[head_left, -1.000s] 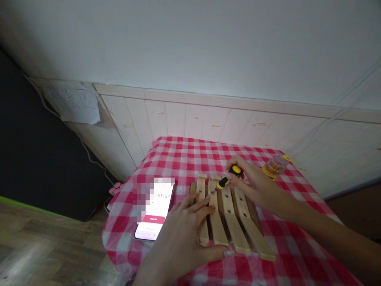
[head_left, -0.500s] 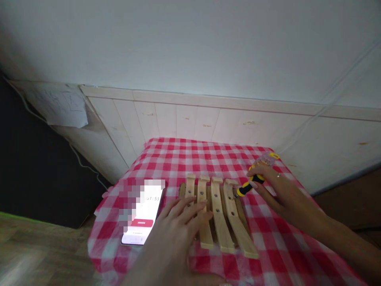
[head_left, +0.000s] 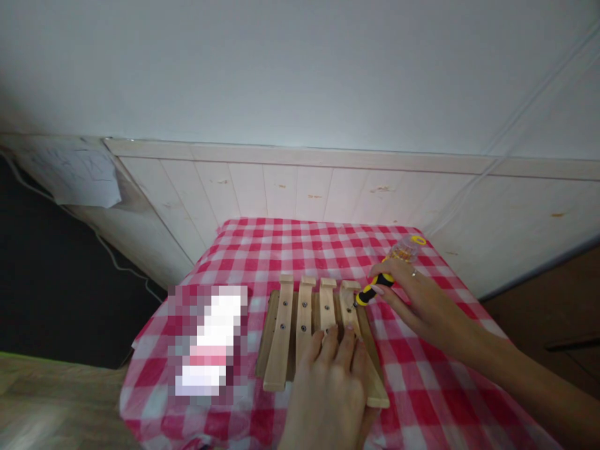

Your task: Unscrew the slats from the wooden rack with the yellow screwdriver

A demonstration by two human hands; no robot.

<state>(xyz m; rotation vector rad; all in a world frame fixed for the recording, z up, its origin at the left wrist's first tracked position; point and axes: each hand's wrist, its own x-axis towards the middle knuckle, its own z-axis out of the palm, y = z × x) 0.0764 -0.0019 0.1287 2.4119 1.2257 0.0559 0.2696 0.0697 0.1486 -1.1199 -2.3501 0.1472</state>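
Note:
Several pale wooden slats [head_left: 276, 359] with raised upper ends lie side by side across a darker wooden board [head_left: 266, 337]. Dark screw heads show in the slats. My left hand [head_left: 330, 387] is laid over the lower part of the right-hand slats, fingers stretched out and touching the wood. My right hand [head_left: 412, 294] is closed round a yellow-and-black screwdriver [head_left: 365, 295] with a clear handle end. The screwdriver is tilted, its tip at the upper screw [head_left: 349, 310] of the rightmost slat. Whether the tip sits in the screw head, I cannot tell.
A phone [head_left: 215, 331], blurred by pixels, lies left of the board. A red-and-white checked cloth [head_left: 290, 244] covers the table, which stands against a white panelled wall [head_left: 300, 194]. A dark panel [head_left: 60, 281] is at the left.
My left hand has moved right, from the left-hand slats onto the right-hand ones, uncovering the leftmost slat. My right hand still holds the screwdriver at the rightmost slat. The view has shifted slightly.

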